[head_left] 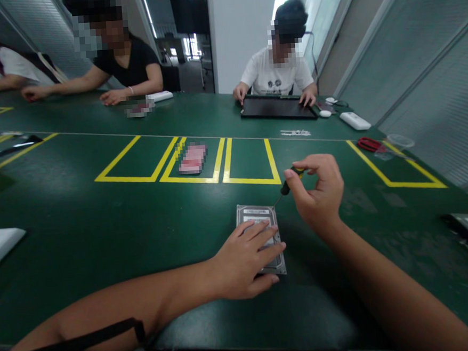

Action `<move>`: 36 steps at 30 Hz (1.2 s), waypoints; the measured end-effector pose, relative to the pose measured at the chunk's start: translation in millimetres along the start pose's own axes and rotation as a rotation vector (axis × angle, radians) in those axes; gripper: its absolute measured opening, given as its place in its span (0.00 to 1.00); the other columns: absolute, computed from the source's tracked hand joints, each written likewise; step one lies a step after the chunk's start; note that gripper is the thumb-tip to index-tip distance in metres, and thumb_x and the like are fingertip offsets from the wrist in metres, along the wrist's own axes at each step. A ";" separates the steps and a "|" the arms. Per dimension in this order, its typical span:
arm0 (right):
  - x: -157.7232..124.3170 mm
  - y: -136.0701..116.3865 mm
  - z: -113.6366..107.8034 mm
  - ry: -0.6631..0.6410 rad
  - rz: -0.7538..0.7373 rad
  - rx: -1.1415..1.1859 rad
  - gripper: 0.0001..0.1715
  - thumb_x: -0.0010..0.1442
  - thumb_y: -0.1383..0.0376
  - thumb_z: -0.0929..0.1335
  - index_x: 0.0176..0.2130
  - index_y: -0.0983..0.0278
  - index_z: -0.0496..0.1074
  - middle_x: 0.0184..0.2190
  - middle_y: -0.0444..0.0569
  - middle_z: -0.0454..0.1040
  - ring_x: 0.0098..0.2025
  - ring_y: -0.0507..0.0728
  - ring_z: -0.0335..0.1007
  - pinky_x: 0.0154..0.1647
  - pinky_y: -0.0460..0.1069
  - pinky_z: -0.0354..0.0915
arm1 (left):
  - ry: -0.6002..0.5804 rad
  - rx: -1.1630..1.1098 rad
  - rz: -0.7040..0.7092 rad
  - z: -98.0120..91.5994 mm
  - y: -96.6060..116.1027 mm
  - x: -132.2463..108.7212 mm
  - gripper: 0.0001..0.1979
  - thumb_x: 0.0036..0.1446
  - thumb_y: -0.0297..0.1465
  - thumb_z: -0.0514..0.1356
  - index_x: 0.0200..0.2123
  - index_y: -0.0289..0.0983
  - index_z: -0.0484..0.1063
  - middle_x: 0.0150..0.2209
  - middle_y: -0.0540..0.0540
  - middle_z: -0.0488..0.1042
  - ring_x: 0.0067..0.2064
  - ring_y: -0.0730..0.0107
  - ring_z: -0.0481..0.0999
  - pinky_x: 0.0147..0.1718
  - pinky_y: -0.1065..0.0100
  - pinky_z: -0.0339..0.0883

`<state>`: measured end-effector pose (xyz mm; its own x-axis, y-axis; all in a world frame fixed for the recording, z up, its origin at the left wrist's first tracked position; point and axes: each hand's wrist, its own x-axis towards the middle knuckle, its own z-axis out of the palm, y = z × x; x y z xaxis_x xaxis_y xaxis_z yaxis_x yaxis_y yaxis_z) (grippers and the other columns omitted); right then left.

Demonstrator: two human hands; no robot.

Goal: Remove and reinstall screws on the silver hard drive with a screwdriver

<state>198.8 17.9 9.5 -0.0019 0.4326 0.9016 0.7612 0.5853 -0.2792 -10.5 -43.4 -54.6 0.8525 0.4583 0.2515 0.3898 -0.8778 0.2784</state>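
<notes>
green tbl [121,226] w/ hdd [256,212] under spread lh fingers [272,253], rh fingers [298,188] pinching screwdriver [285,188] nr its far corner.

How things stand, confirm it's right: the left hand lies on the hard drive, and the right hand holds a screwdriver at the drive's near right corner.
Only the corner is wrong: the head view shows the right hand holding the screwdriver at the far right corner of the hard drive. The left hand does lie on it.

Under your left fingers [272,253]: hard drive [256,212] blocks | left of them: open tabletop [161,223] | ahead-right: screwdriver [286,186] obstructs
</notes>
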 end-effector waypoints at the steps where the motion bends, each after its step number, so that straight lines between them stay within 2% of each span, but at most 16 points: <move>1: -0.6 0.3 0.1 0.000 0.014 0.000 0.05 0.61 0.64 0.70 0.39 0.62 0.72 0.35 0.47 0.73 0.40 0.56 0.70 0.41 0.53 0.67 | 0.000 0.000 0.000 0.0 -0.2 0.0 0.32 0.62 0.46 0.57 0.66 0.40 0.61 0.69 0.38 0.57 0.71 0.46 0.53 0.67 0.45 0.47; 5: -4.2 1.4 -0.4 -0.022 0.088 0.036 0.10 0.61 0.67 0.68 0.44 0.62 0.73 0.40 0.48 0.77 0.43 0.57 0.73 0.43 0.54 0.67 | -0.005 0.002 -0.001 0.0 -0.4 0.2 0.32 0.62 0.47 0.57 0.66 0.40 0.61 0.70 0.38 0.57 0.71 0.46 0.53 0.67 0.45 0.47; 8: -4.2 1.2 -0.9 -0.040 0.080 0.066 0.10 0.63 0.68 0.66 0.45 0.61 0.73 0.42 0.48 0.77 0.46 0.58 0.73 0.45 0.55 0.67 | -0.006 0.005 -0.002 -0.4 0.2 0.2 0.32 0.63 0.46 0.57 0.66 0.40 0.61 0.70 0.38 0.57 0.71 0.47 0.52 0.67 0.45 0.47; 11: -1.1 0.7 -0.7 -0.016 0.030 0.062 0.06 0.61 0.65 0.69 0.41 0.61 0.72 0.39 0.47 0.76 0.43 0.57 0.72 0.44 0.54 0.67 | -0.006 0.005 0.000 -0.9 0.6 0.3 0.32 0.63 0.47 0.57 0.66 0.40 0.61 0.70 0.38 0.57 0.71 0.47 0.53 0.67 0.45 0.47; 16: 1.8 1.0 -0.4 0.016 0.009 0.011 0.07 0.59 0.64 0.72 0.37 0.62 0.71 0.33 0.45 0.72 0.39 0.56 0.69 0.41 0.53 0.66 | 0.000 0.002 0.000 -1.3 0.3 0.6 0.32 0.62 0.46 0.57 0.66 0.40 0.61 0.69 0.38 0.57 0.71 0.46 0.53 0.66 0.45 0.47; 19: -0.6 1.2 -0.9 -0.004 0.030 0.020 0.06 0.60 0.66 0.70 0.40 0.62 0.72 0.36 0.46 0.75 0.40 0.56 0.72 0.42 0.53 0.67 | 0.007 0.002 0.003 -0.9 0.0 0.3 0.32 0.62 0.46 0.57 0.66 0.40 0.62 0.69 0.38 0.58 0.71 0.46 0.53 0.66 0.45 0.48; 23: -2.9 0.6 -1.5 -0.038 0.056 0.053 0.11 0.62 0.68 0.66 0.45 0.61 0.74 0.42 0.47 0.78 0.45 0.58 0.74 0.44 0.55 0.68 | 0.006 0.003 -0.001 -0.7 0.0 0.1 0.32 0.63 0.47 0.57 0.66 0.40 0.62 0.69 0.38 0.57 0.71 0.46 0.53 0.67 0.45 0.47; 27: 0.7 1.0 -2.0 -0.013 0.017 0.061 0.06 0.62 0.65 0.68 0.41 0.62 0.74 0.39 0.48 0.76 0.43 0.57 0.72 0.43 0.54 0.68 | 0.008 0.003 0.001 -1.0 0.1 0.4 0.32 0.63 0.46 0.57 0.66 0.40 0.62 0.69 0.38 0.58 0.71 0.46 0.54 0.66 0.45 0.48; 31: 3.8 2.8 -2.7 0.016 -0.002 -0.001 0.06 0.59 0.63 0.72 0.36 0.62 0.73 0.34 0.46 0.73 0.39 0.56 0.69 0.40 0.52 0.67 | 0.012 0.001 0.005 -1.1 0.2 0.0 0.32 0.62 0.46 0.57 0.65 0.40 0.62 0.69 0.37 0.58 0.70 0.46 0.54 0.66 0.45 0.48; 36: -0.8 3.6 -2.6 -0.008 0.090 0.010 0.06 0.60 0.65 0.69 0.40 0.62 0.73 0.36 0.47 0.76 0.39 0.57 0.72 0.41 0.54 0.68 | 0.000 -0.001 0.000 -1.2 0.4 -0.5 0.32 0.63 0.47 0.57 0.66 0.40 0.61 0.69 0.38 0.57 0.71 0.45 0.53 0.66 0.44 0.48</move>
<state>203.2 17.9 8.7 0.0608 0.4896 0.8698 0.7518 0.5508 -0.3626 -11.2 -43.8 -53.5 0.8522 0.4587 0.2516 0.3899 -0.8775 0.2793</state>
